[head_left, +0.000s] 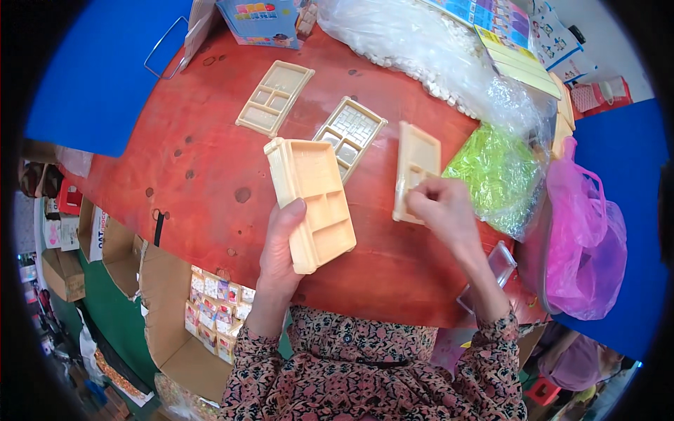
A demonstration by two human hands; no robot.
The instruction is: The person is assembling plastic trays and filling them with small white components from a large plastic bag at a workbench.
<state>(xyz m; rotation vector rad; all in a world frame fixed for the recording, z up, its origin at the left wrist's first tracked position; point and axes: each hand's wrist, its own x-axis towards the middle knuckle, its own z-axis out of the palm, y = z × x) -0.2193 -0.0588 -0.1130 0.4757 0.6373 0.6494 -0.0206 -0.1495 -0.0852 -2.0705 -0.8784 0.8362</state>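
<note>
My left hand point(282, 235) is closed round a stack of nested beige compartment trays point(327, 165), tilted up over the table with the thumb along its side. At the right, my right hand point(444, 207) has its fingers pinched at the lower end of another beige compartment tray point(423, 149), and they cover part of it. Beyond the stack lies a tray with small white tiles point(351, 121) in its largest section; the stack hides its near end. A further beige tray point(281, 78) rests on the table to the left of it.
The table has a red, stained cover point(203, 133). Along the back right lie a clear bag of small white pieces point(421, 67) and a bag of bright green material point(495, 172). A pink plastic bag point(583, 231) hangs at the right. An open carton with small packets point(214, 309) stands below left.
</note>
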